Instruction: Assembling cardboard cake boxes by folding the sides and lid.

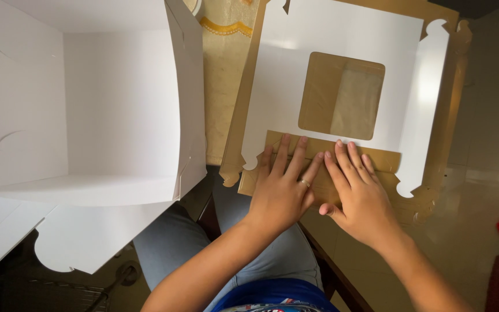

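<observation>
left hand (281,193), right hand (358,193) | flat on gold flap (383,160) (long axis crosswise, probably folded)

Assembled white carton (76,104): upper left of frame, open, boxy. Flat unfolded box blank (347,40): upper centre-right, white face, gold underside, square window, scalloped edges, near flap folded over.

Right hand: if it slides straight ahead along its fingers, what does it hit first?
The right hand lies flat on the folded gold flap, fingers pointing up-frame. Straight on, they would likely leave the flap onto the white panel, then reach the clear window.
</observation>
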